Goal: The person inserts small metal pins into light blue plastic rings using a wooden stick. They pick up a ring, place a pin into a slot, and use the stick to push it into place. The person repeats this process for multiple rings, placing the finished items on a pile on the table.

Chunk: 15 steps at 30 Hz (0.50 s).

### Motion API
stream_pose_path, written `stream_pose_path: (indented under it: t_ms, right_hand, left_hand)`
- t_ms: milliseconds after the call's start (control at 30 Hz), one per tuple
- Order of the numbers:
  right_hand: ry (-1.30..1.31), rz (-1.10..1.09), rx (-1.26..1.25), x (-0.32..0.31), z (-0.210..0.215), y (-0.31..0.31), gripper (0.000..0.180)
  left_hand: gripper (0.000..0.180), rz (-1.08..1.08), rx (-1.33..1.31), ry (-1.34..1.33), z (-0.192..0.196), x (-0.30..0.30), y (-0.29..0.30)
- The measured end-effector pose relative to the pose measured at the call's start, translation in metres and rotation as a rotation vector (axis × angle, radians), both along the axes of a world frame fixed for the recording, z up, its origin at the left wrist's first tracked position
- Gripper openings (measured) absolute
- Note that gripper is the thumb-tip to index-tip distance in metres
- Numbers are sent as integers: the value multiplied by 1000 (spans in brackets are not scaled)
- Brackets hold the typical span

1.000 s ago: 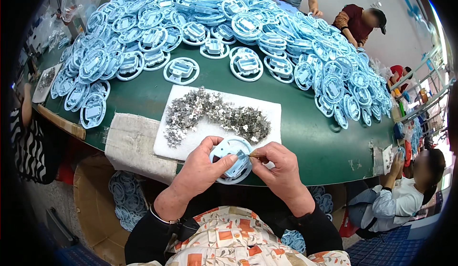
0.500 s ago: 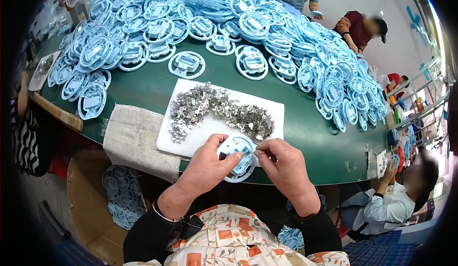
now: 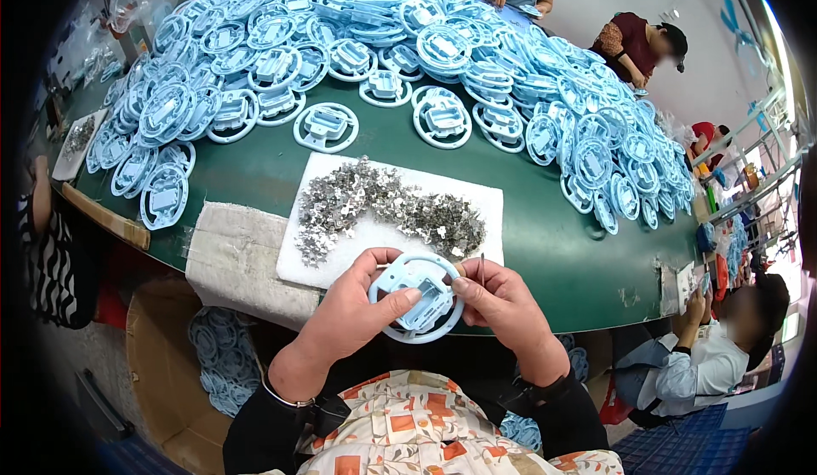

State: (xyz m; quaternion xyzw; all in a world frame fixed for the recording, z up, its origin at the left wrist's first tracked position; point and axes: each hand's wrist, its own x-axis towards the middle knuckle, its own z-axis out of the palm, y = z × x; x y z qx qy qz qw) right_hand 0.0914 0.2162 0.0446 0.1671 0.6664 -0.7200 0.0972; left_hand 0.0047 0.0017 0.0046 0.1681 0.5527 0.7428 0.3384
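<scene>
Fingers of the left hand (image 3: 353, 305): closed on a light-blue plastic wheel-shaped part (image 3: 419, 329), the thumb lying across its inner frame and the index finger curled behind its far left rim.
Fingers of the right hand (image 3: 511, 309): drawn narrow around a slim, dark tool (image 3: 482, 269) that stands nearly upright between them; the thumb tip meets the part's right rim.
Wheel-shaped part: held up over the near edge of the green table (image 3: 579, 275), just in front of the foam board's near edge, its boxy, recessed centre facing up.
White foam board (image 3: 387, 235): set near the table's near edge; small metal clips (image 3: 340, 207) are heaped from its left edge round toward its right edge, leaving the near middle bare.
Woven cloth (image 3: 247, 262): at the board's left edge, lying over the table's near edge.
Loose wheel (image 3: 326, 126): flat on the table beyond the board's far edge — nearer to it than the big pile.
Pile of blue wheels (image 3: 442, 47): a broad bank along the table's far edge, running down toward its left and right ends.
Carton (image 3: 162, 347): below the table's near edge, toward the left, with more blue wheels (image 3: 223, 351) inside.
Co-worker in a white top (image 3: 715, 360): by the table's right end, hands raised.
</scene>
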Motion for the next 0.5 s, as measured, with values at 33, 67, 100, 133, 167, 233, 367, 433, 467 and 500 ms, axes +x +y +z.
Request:
stream_pose_path:
  t_ms: [33, 67, 100, 133, 167, 233, 367, 433, 467, 500]
  right_hand:
    - [-4, 20, -8, 1, -1, 1, 22]
    - [-8, 40, -17, 2, -1, 3, 22]
    - [-12, 61, -25, 2, -2, 4, 22]
    - [-16, 64, -41, 3, -2, 4, 22]
    - [-19, 66, -57, 4, -3, 3, 22]
    - [-28, 63, -90, 6, -4, 3, 21]
    - [-42, 41, -139, 8, -7, 5, 22]
    - [-40, 18, -226, 7, -7, 4, 23]
    - [-36, 3, -307, 6, -4, 2, 23]
    - [-32, -12, -387, 5, -1, -1, 24]
  left_hand:
    - [62, 15, -5, 113, 1, 0, 1]
    - [57, 48, -56, 128, 17, 3, 2]
    - [55, 6, -94, 232, 17, 0, 3]
    - [54, -36, -132, 337, 17, -3, 4]
    - [52, -79, -170, 443, 21, -7, 6]
    - [44, -144, -263, 556, 33, -8, 5]
    - [39, -171, -321, 701, 32, -7, 8]
    - [40, -153, -261, 576, 21, -3, 9]
    - [41, -137, -191, 415, 8, -1, 8]
    - [42, -118, -121, 255, 1, 1, 7]
